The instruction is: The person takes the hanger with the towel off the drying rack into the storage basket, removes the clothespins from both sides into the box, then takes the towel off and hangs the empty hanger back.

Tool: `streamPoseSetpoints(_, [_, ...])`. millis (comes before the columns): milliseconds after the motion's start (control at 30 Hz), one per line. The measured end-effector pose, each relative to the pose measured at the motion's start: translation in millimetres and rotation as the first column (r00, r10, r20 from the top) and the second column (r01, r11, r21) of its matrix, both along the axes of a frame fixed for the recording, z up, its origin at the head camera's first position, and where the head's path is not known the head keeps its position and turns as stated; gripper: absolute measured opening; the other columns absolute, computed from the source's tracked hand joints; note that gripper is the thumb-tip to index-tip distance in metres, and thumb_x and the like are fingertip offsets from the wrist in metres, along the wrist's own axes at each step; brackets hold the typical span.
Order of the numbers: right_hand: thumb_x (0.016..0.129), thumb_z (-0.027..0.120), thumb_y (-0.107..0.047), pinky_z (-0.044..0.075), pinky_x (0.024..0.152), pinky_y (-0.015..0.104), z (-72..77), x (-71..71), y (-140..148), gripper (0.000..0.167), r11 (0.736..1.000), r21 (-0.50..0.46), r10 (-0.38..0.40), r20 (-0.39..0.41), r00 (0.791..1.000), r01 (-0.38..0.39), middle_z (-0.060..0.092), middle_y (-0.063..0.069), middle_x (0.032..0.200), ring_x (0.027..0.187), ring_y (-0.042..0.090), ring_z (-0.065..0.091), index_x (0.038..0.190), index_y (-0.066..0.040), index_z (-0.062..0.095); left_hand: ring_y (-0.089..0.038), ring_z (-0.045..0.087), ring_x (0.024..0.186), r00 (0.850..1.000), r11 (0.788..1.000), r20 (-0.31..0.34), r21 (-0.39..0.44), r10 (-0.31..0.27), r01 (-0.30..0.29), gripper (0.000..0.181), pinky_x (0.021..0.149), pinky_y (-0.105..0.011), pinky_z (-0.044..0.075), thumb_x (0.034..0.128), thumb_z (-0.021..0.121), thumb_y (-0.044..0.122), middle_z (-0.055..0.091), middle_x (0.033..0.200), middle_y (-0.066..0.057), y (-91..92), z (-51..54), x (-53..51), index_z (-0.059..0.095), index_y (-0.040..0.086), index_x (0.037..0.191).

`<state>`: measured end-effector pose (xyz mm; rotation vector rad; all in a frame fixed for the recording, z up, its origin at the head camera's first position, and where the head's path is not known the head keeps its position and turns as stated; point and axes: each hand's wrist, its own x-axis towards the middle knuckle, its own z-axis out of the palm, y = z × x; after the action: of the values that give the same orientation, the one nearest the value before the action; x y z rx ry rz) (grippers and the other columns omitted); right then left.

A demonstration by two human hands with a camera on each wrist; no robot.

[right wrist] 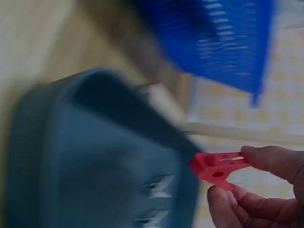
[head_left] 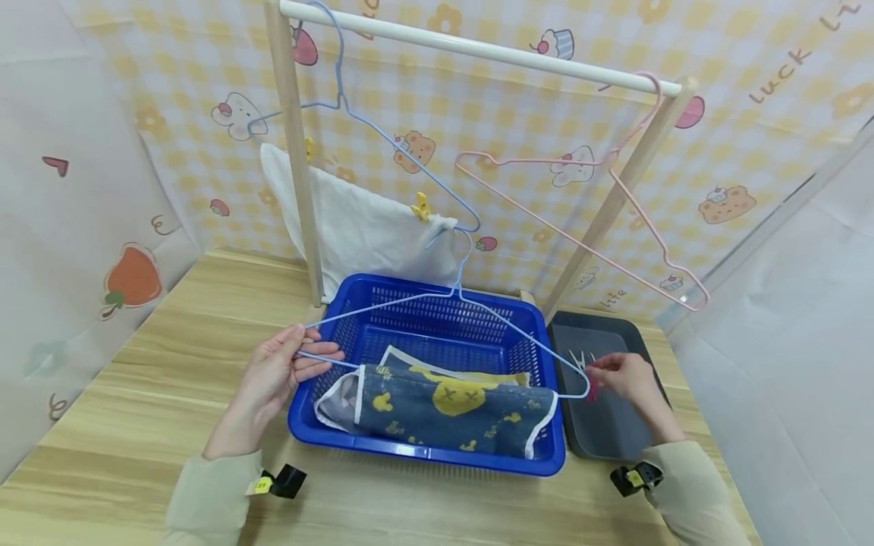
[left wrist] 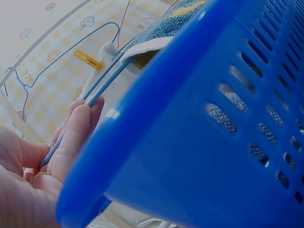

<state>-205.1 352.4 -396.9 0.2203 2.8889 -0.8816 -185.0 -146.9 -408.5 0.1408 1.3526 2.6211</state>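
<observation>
Above the blue basket, we see the light-blue hanger held with a dark patterned towel draped over its bottom bar; the towel's white-hemmed side edges stop short of the bar's two ends, so a short length of wire shows at each side; our left hand grips the left end between thumb and fingers; our right hand pinches a red clothespin just beside the right end, and we cannot tell whether the two touch.

The towel's lower part lies within the basket rim, while both hanger ends reach out near or past its sides; to the right, the grey tray stands close against the basket with little room between, pale clothespins inside it; to the left, the wooden table spreads wide.

Behind, a second blue hanger bears a white cloth with yellow clothespins; a pink hanger hangs toward the other end of the white rail, a long stretch of rail between their hooks.
</observation>
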Motion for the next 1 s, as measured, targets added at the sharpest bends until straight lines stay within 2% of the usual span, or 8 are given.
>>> streamPoseSetpoints(133, [0.079,0.072,-0.015,0.052,0.059,0.036,-28.0,-4.8,6,0.021,0.989,0.142,0.021,0.067,0.998,-0.030,0.061,0.004,0.060,0.054,0.015,0.057,0.077,0.006,0.066,-0.022,0.070,0.080,1.000,1.000,0.004,-0.004,0.000,0.000,0.033,0.070,-0.026,0.056,0.1024,0.037,0.020,0.072,0.082,-0.011,0.8,0.3,0.3,0.061,0.005,0.086])
streamPoseSetpoints(233, [0.075,0.075,-0.015,0.051,0.059,0.038,-43.0,-6.1,8,0.023,0.977,0.208,0.034,0.060,0.998,-0.046,0.059,0.004,0.056,0.051,0.016,0.055,0.072,0.005,0.065,-0.022,0.070,0.080,1.000,1.000,0.016,-0.014,0.004,-0.003,0.031,0.070,-0.026,0.056,0.1017,0.039,0.022,0.072,0.082,-0.011,1.7,0.9,0.6,0.060,0.005,0.086])
streamPoseSetpoints(333, [0.073,0.076,-0.012,0.048,0.048,0.032,-52.8,-6.6,7,0.023,0.968,0.249,0.034,0.035,0.999,-0.041,0.056,0.004,0.054,0.049,0.017,0.053,0.068,0.005,0.063,-0.021,0.070,0.080,1.000,0.999,0.026,-0.035,0.014,-0.013,0.031,0.070,-0.026,0.056,0.1016,0.039,0.023,0.072,0.082,-0.010,3.0,1.3,1.1,0.060,0.005,0.087])
streamPoseSetpoints(500, [0.070,0.076,-0.009,0.042,0.044,0.028,-59.6,-6.1,4,0.023,0.963,0.268,0.024,0.017,1.000,-0.027,0.051,0.003,0.054,0.049,0.018,0.049,0.063,0.001,0.056,-0.019,0.070,0.079,0.999,0.995,0.014,-0.084,0.051,-0.050,0.032,0.070,-0.026,0.057,0.1022,0.038,0.022,0.072,0.081,-0.007,7.3,1.6,2.5,0.060,0.006,0.087])
streamPoseSetpoints(667, [0.073,0.076,-0.009,0.043,0.048,0.030,-46.5,5.5,-5,0.020,0.973,0.221,0.078,-0.065,0.995,-0.062,0.057,0.005,0.061,0.054,0.017,0.050,0.074,0.002,0.060,-0.017,0.070,0.079,0.996,0.986,-0.039,-0.143,0.082,-0.087,0.030,0.071,-0.026,0.057,0.1021,0.038,0.024,0.072,0.082,-0.004,12.7,1.6,3.2,0.060,0.009,0.088])
streamPoseSetpoints(800, [0.077,0.074,-0.006,0.042,0.050,0.027,-26.1,29.4,-21,0.010,0.986,0.128,0.132,-0.171,0.976,-0.111,0.061,0.006,0.062,0.054,0.014,0.051,0.076,0.000,0.066,-0.017,0.070,0.079,0.991,0.983,-0.117,-0.166,0.061,-0.080,0.029,0.071,-0.027,0.057,0.1021,0.039,0.025,0.072,0.082,-0.004,15.8,0.0,3.0,0.060,0.011,0.088])
streamPoseSetpoints(900, [0.080,0.072,-0.005,0.046,0.049,0.023,-12.3,46.9,-33,0.007,0.992,-0.042,0.114,-0.151,0.982,-0.121,0.062,0.005,0.060,0.052,0.010,0.054,0.077,0.000,0.069,-0.017,0.070,0.079,0.984,0.986,-0.176,-0.152,0.036,-0.063,0.030,0.071,-0.027,0.057,0.1025,0.037,0.023,0.072,0.082,-0.005,17.3,-1.0,2.2,0.059,0.009,0.089])
streamPoseSetpoints(1000, [0.084,0.069,-0.006,0.052,0.052,0.023,-2.4,56.7,-40,0.011,0.967,-0.221,0.108,-0.095,0.990,-0.127,0.065,0.008,0.066,0.055,0.009,0.059,0.085,0.005,0.069,-0.017,0.070,0.079,0.976,0.988,-0.214,-0.133,0.043,-0.072,0.030,0.071,-0.028,0.057,0.1026,0.036,0.023,0.072,0.083,-0.005,19.2,0.8,0.9,0.058,0.008,0.090])
